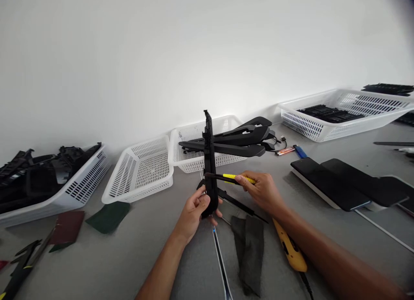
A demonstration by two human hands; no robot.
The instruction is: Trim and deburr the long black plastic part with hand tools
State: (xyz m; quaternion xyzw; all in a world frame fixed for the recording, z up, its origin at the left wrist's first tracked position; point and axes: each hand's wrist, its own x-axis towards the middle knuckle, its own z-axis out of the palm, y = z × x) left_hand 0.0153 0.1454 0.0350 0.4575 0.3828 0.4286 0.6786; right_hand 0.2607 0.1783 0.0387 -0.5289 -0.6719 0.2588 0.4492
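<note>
My left hand grips the lower end of a long black plastic trim part, which stands upright above the table with clips along its upper edge. My right hand is closed around a slim file-like tool with a yellow-and-black handle. The tool's dark, narrow end reaches across the part, just above my left hand; whether it touches is unclear. Beneath my hands lies a thin black bar-shaped tool. A yellow corded hand tool rests under my right forearm, near dark grey cloth-like strips.
White baskets hold black parts at left, centre and right; another white basket stands between. Phones lie right. Red and green sheets and a black caliper-like tool lie left.
</note>
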